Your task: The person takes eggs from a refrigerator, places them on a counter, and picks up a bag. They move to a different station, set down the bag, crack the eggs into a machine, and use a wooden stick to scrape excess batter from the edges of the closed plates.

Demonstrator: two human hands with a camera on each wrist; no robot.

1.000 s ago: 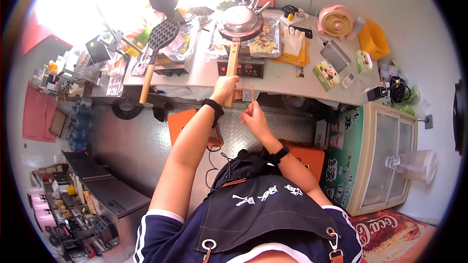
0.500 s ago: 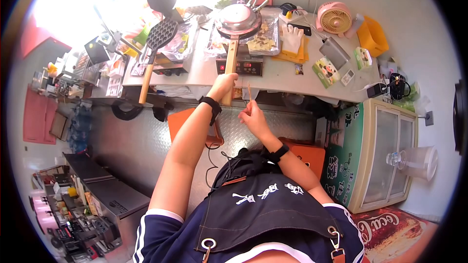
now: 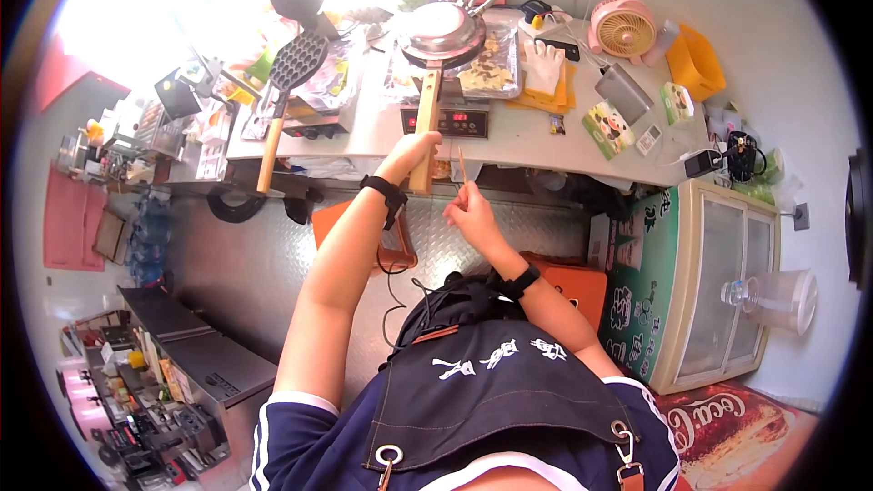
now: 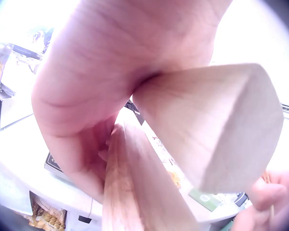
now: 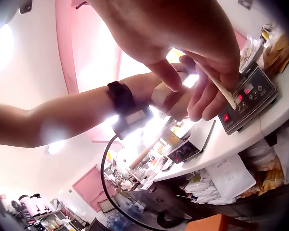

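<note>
A round metal waffle pan (image 3: 439, 29), its lid down, stands over the induction cooker (image 3: 459, 122) on the counter. My left hand (image 3: 411, 156) grips its wooden handles (image 3: 427, 109) near the near end. In the left wrist view the two handle ends (image 4: 178, 120) spread apart, with my fingers curled round them. Just right of the handles, my right hand (image 3: 473, 220) pinches a thin wooden stick (image 3: 462, 166) between thumb and fingers, its tip pointing up toward the counter. The right wrist view shows the stick (image 5: 216, 81) passing in front of the cooker's lit panel (image 5: 250, 98).
An open waffle pan with round hollows (image 3: 298, 62) stands to the left, its wooden handle (image 3: 270, 155) past the counter edge. A foil-lined tray (image 3: 496, 68) with food pieces lies behind the cooker. White gloves (image 3: 544, 68), a pink fan (image 3: 623, 27) and boxes (image 3: 607, 127) are on the right.
The view shifts slightly. My left hand keeps its grip on the handles. The stick in my right hand leans a little more to the left, toward the handles.
</note>
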